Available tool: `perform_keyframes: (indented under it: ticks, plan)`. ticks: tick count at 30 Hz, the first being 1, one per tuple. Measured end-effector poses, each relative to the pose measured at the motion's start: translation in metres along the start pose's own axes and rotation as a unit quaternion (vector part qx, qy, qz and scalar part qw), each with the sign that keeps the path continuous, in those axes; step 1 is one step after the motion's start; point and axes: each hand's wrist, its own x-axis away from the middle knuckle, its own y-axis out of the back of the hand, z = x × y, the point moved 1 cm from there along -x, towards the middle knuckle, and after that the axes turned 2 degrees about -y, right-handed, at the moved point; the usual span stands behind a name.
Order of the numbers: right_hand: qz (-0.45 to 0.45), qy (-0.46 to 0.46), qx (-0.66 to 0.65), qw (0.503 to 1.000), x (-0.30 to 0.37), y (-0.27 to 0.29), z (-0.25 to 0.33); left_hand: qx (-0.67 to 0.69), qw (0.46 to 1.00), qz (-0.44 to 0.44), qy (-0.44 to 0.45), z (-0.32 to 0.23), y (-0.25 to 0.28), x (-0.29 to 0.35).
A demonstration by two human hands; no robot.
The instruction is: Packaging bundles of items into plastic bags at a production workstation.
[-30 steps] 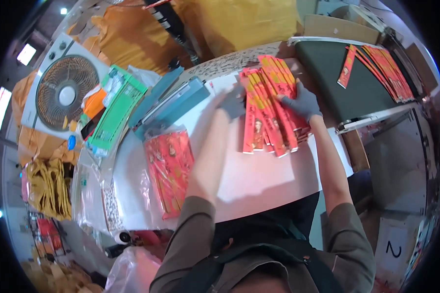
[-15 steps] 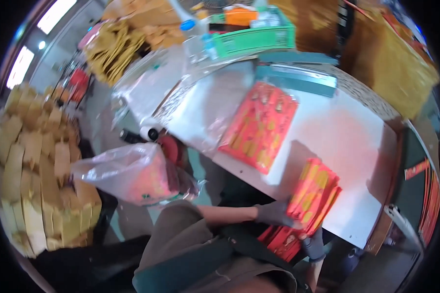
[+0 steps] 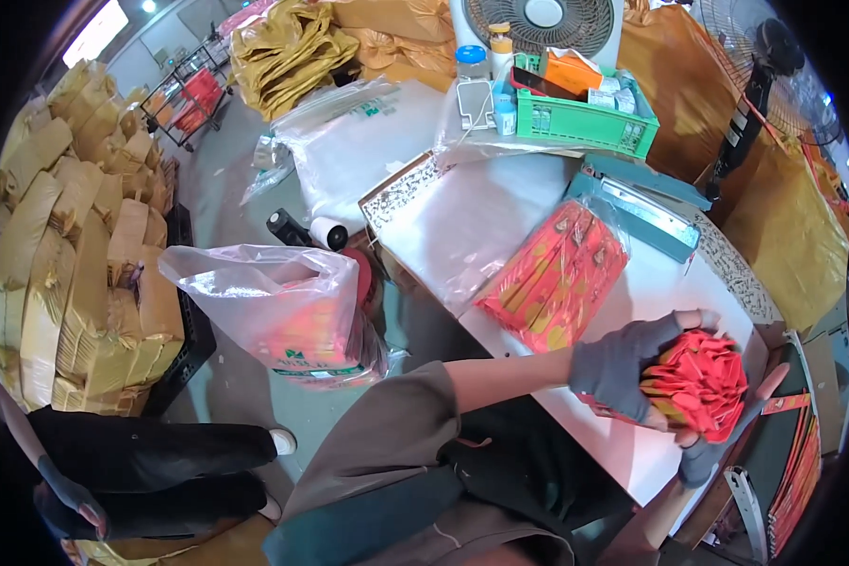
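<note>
A thick stack of red paper envelopes [image 3: 696, 385] with gold patterns is held between my two hands above the right part of the white table [image 3: 594, 453]. Its fanned edges face up toward me. My left hand [image 3: 624, 366], in a grey fingerless glove, wraps the left and far side of the stack with bare fingertips showing. My right hand [image 3: 717, 453], gloved alike, grips the near and right side. To the left of my hands lies a clear-wrapped pack of red and gold envelopes [image 3: 558, 274], apart from them.
Beyond the pack sits a teal metal device [image 3: 646, 217]. A green crate [image 3: 585, 127] and a fan [image 3: 542, 14] stand farther back. Left of the table is a plastic bag [image 3: 274, 278] of red packets. Wrapped brown bundles [image 3: 94, 283] are piled at far left, near another person's hand [image 3: 75, 495].
Both hands have raised the envelope stack from the near table edge and carried it to the right. The stack has turned edge-up. The view has shifted, showing another person at lower left.
</note>
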Motion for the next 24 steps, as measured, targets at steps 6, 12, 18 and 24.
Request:
perform_keyframes:
  ticks: [6, 12, 18, 24]
  plan:
    - [-0.175, 0.031, 0.061, 0.982, 0.014, -0.034, 0.033, 0.084, 0.985, -0.023, 0.151, -0.02, -0.008, 0.007]
    - [0.101, -0.254, -0.132, 0.953, 0.038, -0.018, -0.006, 0.311, 0.87, 0.008, 0.383, 0.002, -0.023, 0.077]
    - [0.338, -0.27, -0.122, 0.893, -0.002, -0.045, -0.072, 0.209, 0.906, -0.119, 0.348, 0.04, -0.022, 0.122]
    - [0.348, -0.276, -0.151, 0.883, -0.01, -0.07, -0.092, 0.023, 0.94, 0.035, 0.338, 0.008, 0.108, 0.127]
